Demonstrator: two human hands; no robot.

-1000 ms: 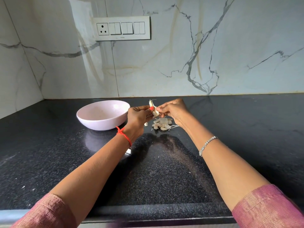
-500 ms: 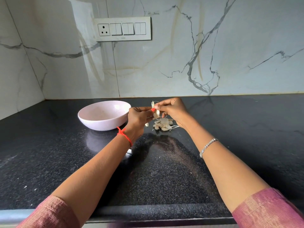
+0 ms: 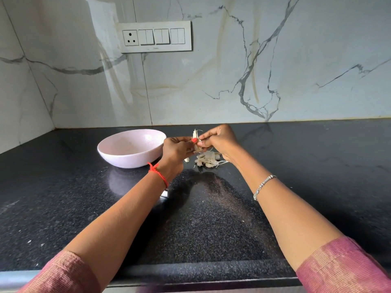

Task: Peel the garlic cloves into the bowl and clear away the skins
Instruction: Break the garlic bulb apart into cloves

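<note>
Seen from the head camera, a person stands at a dark stone bench (image 3: 211, 218) with both hands raised just above it, peeling garlic. The left hand (image 3: 176, 150) and right hand (image 3: 219, 140) meet fingertip to fingertip, each clenched in a pinch on a single garlic clove (image 3: 195, 138). The clove stands roughly upright in the shared grip, its wispy tip poking out above the fingers. Directly beneath the grip and slightly toward the right hand lies a small heap of cloves and skins (image 3: 208, 160) on the bench. The pale bowl (image 3: 131, 160) sits to the left of the grip, just beside the left wrist. That makes the left hand the likelier one to drop the peeled clove in. No cloves can be made out inside the bowl.
</note>
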